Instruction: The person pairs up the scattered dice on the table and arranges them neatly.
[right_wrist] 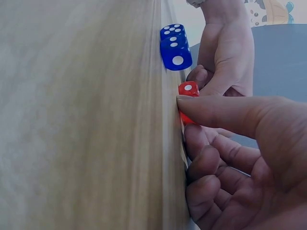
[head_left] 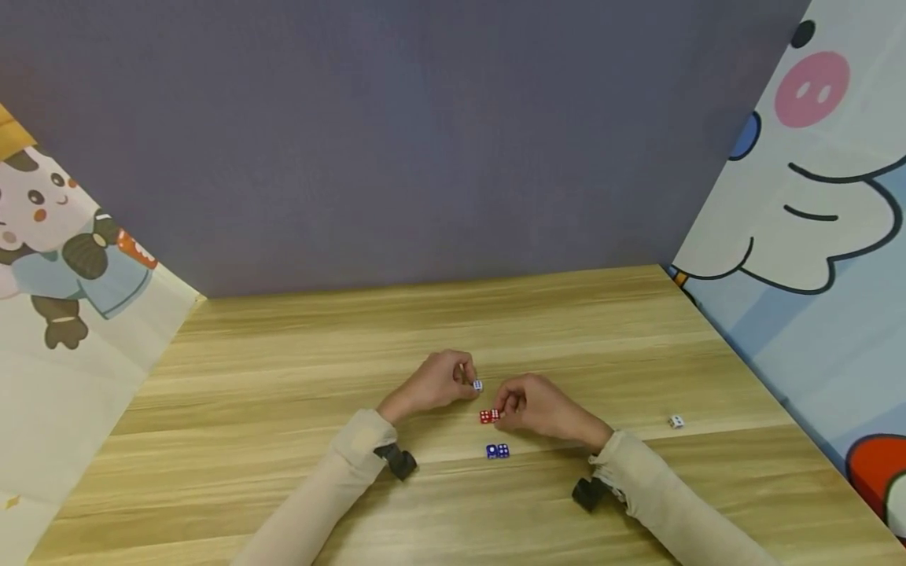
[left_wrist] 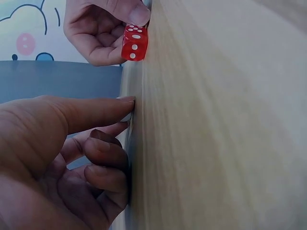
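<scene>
Between thumb and index finger, my left hand [head_left: 440,380] pinches a white die [head_left: 477,386] at the tabletop; in the left wrist view the fingers mostly hide it. My right hand [head_left: 543,407] pinches a red die [head_left: 495,414], which sits against a second red die [head_left: 484,417] on its left. The red pair [left_wrist: 135,44] also shows beyond my left hand in the left wrist view. Nearer to me lie two blue dice, one [head_left: 491,451] beside the other [head_left: 503,450], seemingly touching. The right wrist view shows the blue pair [right_wrist: 175,48] past my right thumb.
Another white die [head_left: 676,422] lies alone on the wooden tabletop [head_left: 283,362], right of my right hand. A grey panel [head_left: 425,157] stands along the far edge. Cartoon-printed walls rise at left [head_left: 78,236] and right [head_left: 835,220].
</scene>
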`<control>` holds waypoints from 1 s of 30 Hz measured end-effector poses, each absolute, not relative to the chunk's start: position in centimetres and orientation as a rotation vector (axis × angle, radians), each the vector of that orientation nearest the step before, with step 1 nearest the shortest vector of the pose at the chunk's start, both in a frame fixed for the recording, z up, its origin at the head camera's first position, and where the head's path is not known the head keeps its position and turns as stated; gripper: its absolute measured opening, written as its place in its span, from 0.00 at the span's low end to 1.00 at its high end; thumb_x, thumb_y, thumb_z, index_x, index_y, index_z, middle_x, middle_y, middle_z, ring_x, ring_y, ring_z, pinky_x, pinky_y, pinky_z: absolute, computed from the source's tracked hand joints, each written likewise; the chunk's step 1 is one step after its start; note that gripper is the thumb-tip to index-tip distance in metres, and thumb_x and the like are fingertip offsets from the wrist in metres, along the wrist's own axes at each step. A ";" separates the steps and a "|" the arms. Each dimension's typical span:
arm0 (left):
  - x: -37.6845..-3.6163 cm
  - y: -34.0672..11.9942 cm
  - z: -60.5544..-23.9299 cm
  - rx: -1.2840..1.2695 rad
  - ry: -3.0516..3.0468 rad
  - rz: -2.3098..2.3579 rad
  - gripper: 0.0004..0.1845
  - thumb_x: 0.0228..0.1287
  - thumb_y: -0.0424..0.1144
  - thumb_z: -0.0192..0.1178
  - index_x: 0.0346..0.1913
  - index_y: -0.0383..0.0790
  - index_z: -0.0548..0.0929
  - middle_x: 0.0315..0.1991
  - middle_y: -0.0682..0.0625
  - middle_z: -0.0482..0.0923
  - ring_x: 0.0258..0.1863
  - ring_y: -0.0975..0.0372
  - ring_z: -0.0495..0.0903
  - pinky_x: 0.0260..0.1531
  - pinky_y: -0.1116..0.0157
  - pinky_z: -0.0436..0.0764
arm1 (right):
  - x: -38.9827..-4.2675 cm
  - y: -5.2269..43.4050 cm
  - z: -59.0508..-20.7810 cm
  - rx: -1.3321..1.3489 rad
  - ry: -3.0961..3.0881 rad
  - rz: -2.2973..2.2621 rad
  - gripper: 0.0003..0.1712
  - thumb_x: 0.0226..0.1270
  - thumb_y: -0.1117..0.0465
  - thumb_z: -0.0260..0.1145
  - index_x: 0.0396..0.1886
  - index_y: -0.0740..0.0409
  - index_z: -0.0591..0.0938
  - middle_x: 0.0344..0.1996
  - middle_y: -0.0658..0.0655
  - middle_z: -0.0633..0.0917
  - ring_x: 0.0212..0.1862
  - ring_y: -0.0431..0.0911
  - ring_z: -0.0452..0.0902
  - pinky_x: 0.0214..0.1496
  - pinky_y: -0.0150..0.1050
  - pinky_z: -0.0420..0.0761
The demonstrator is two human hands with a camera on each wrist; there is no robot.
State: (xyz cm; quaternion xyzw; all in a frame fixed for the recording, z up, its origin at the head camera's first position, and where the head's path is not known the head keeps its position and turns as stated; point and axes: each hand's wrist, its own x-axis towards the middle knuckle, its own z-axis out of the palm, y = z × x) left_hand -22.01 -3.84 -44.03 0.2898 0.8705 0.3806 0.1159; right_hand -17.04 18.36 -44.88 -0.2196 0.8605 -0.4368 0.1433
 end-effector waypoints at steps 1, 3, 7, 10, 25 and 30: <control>-22.0 -3.9 -44.0 0.850 2.548 1.116 0.08 0.57 0.33 0.73 0.32 0.39 0.81 0.19 0.54 0.74 0.18 0.67 0.69 0.18 0.71 0.68 | -17.0 18.4 -44.8 -0.634 2.480 -1.261 0.07 0.56 0.64 0.76 0.31 0.56 0.84 0.24 0.52 0.81 0.27 0.42 0.74 0.30 0.33 0.73; -22.0 -3.9 -44.0 0.855 2.545 1.121 0.09 0.57 0.33 0.73 0.32 0.39 0.81 0.19 0.54 0.74 0.18 0.67 0.69 0.18 0.71 0.68 | -17.0 18.4 -44.7 -0.638 2.482 -1.261 0.07 0.56 0.65 0.76 0.31 0.56 0.84 0.24 0.53 0.81 0.27 0.42 0.74 0.29 0.33 0.73; -21.9 -3.9 -43.9 0.861 2.540 1.131 0.08 0.56 0.32 0.73 0.32 0.39 0.81 0.19 0.54 0.74 0.18 0.68 0.69 0.18 0.71 0.67 | -17.0 18.4 -44.7 -0.643 2.486 -1.258 0.07 0.56 0.65 0.76 0.31 0.56 0.84 0.24 0.52 0.81 0.27 0.42 0.74 0.29 0.33 0.73; -21.9 -4.0 -43.9 0.855 2.540 1.131 0.08 0.56 0.32 0.73 0.32 0.39 0.81 0.19 0.54 0.74 0.18 0.68 0.69 0.18 0.71 0.67 | -17.1 18.3 -44.7 -0.646 2.485 -1.258 0.07 0.56 0.65 0.76 0.31 0.56 0.84 0.24 0.52 0.81 0.27 0.42 0.74 0.29 0.33 0.73; -22.2 -4.1 -44.3 0.840 2.520 1.144 0.08 0.57 0.33 0.73 0.32 0.39 0.81 0.20 0.54 0.75 0.18 0.67 0.69 0.19 0.71 0.68 | -16.9 18.6 -44.7 -0.716 2.441 -1.248 0.09 0.56 0.68 0.74 0.36 0.59 0.83 0.27 0.52 0.81 0.30 0.41 0.75 0.33 0.32 0.76; -22.2 -4.1 -44.3 0.840 2.523 1.144 0.08 0.56 0.34 0.73 0.32 0.40 0.82 0.20 0.55 0.74 0.19 0.67 0.69 0.20 0.70 0.68 | -16.3 19.1 -44.4 -0.720 2.445 -1.245 0.14 0.57 0.66 0.74 0.43 0.59 0.83 0.29 0.52 0.82 0.31 0.43 0.77 0.33 0.34 0.77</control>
